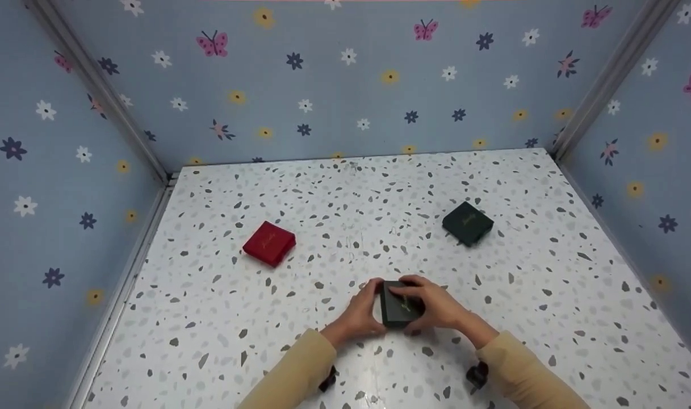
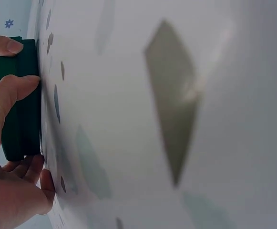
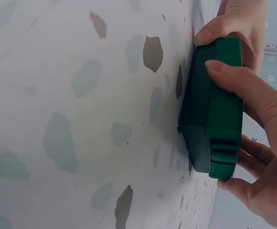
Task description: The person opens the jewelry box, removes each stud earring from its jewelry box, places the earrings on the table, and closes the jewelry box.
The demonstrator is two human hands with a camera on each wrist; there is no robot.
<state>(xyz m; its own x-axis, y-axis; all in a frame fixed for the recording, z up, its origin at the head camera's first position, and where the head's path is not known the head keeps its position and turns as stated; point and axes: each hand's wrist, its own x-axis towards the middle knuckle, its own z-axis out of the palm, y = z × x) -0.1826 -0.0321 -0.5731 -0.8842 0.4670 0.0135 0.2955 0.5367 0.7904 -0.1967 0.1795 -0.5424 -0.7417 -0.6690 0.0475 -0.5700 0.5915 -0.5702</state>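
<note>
A small dark green gift box (image 1: 393,313) with gold lettering on its lid sits on the speckled table, between both hands. My left hand (image 1: 357,314) grips its left side, thumb at the near edge and fingers at the far edge. From the right, my right hand (image 1: 440,307) holds it, with the thumb at the near side and a finger lying over the lid. In the right wrist view, the box (image 3: 214,105) shows a brighter green lid over a darker base, and both thumbs press near the seam.
A red box (image 1: 269,244) with gold lettering lies at the left of the table. Another dark green box (image 1: 467,224) lies farther back on the right. Blue flowered panels (image 1: 322,79) enclose the back and both sides.
</note>
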